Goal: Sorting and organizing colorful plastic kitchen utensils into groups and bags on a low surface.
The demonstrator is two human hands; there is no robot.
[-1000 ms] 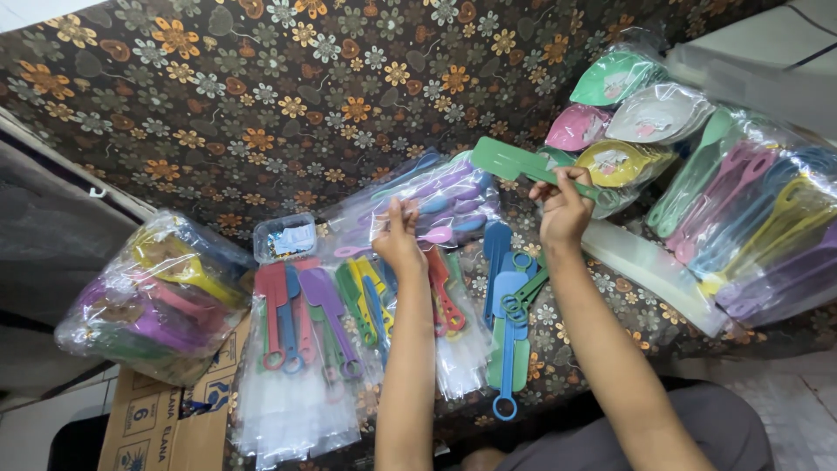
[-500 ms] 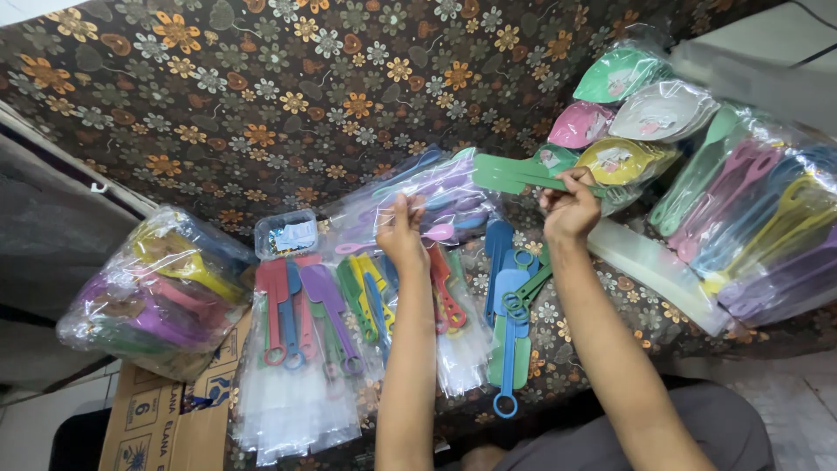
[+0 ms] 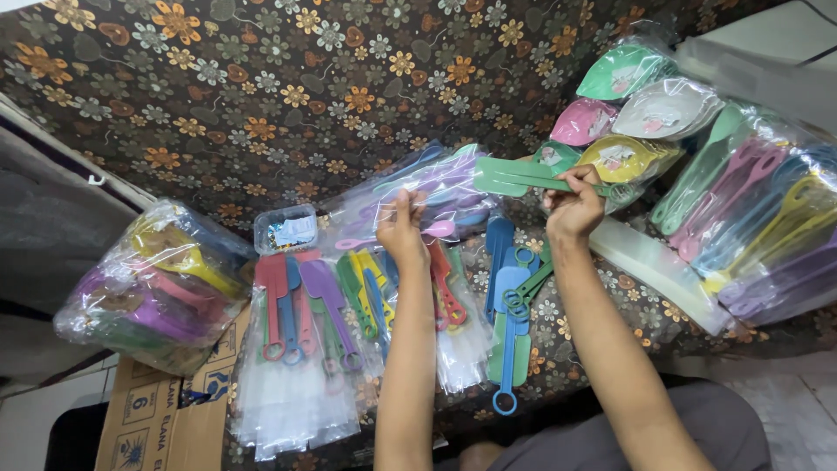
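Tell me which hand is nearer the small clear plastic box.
Left. The left hand pinches a clear bag just right of the small clear box; the right hand holds a green utensil farther right.

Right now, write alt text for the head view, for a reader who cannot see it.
Over a flower-patterned cloth, the right hand holds a green plastic utensil while the left hand grips a clear bag of pastel utensils. Rows of coloured utensils lie below.

Floral tablecloth [image 3: 261, 78], cardboard box [image 3: 166, 414], small clear plastic box [image 3: 285, 229], bagged utensils [image 3: 148, 288], perhaps spatulas
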